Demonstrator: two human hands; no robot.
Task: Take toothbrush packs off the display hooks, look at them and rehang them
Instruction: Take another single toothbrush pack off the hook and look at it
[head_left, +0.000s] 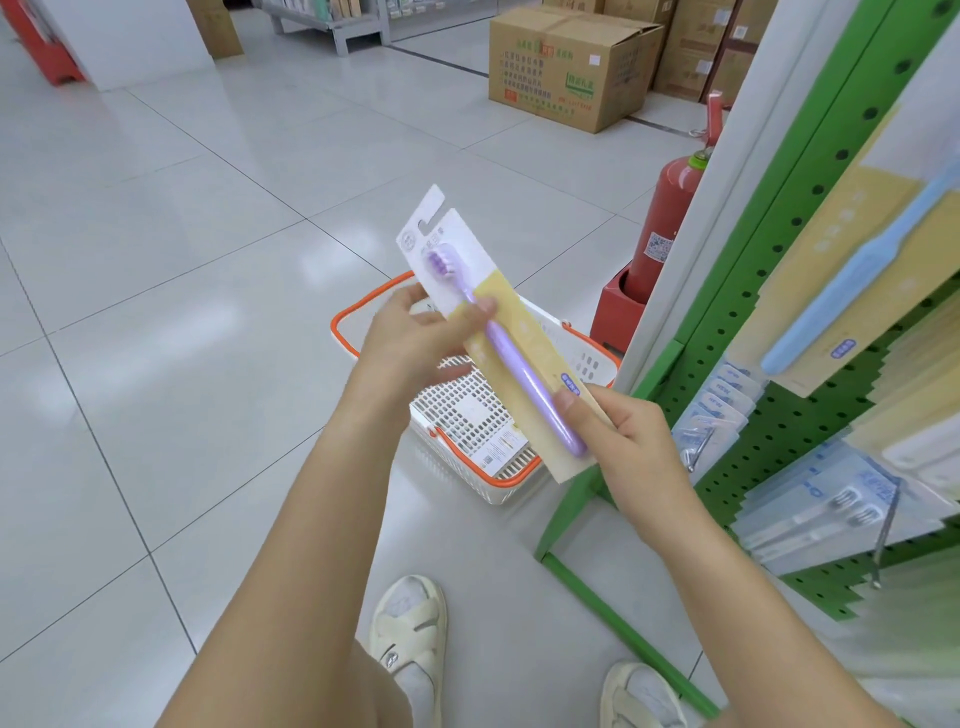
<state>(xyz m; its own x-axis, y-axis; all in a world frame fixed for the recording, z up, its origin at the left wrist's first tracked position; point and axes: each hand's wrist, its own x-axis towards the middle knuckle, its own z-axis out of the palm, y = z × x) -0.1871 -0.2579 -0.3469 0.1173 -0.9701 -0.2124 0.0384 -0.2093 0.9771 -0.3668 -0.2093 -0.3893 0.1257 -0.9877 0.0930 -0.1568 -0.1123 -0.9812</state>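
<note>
Head view: one toothbrush pack (498, 332), containing one purple brush, is held in front of the green pegboard display (779, 291), above a white basket (587, 358). Its long axis runs diagonally: hang tab up-left, handle end down-right. The left hand (415, 338) pinches the upper-middle section, thumb on the front face. The right hand (618, 436) grips the lower end, thumb across the brush handle. More packs hang on the display; their count is unclear.

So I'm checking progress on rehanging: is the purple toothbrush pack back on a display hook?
No, the purple toothbrush pack is off the rack, held between the left hand and right hand over the basket.
</note>
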